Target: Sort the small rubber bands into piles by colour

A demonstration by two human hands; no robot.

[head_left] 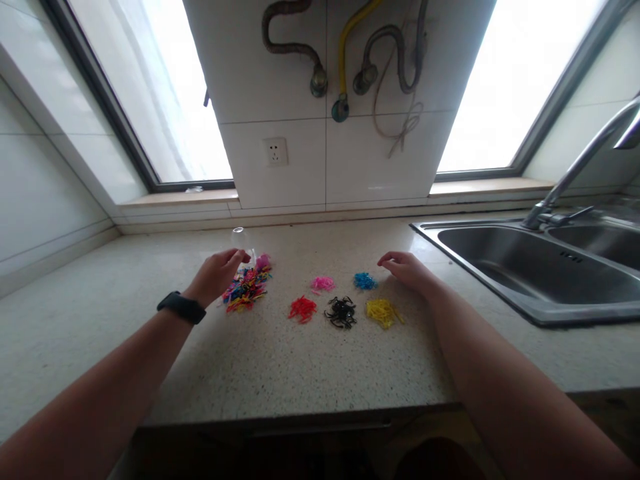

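thin multicoloured plastic-looking strips (246,291) seem light, pliable, best end-pinched; whether left hand (217,271) or right hand (403,268) grips any, i cannot tell.

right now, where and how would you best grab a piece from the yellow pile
I'd pinch at the right edge of the yellow pile, coming from the right, the side the right hand's forearm lies on. Thin pieces jut out there past the loose tangle, so one could probably be pinched without disturbing the rest much.
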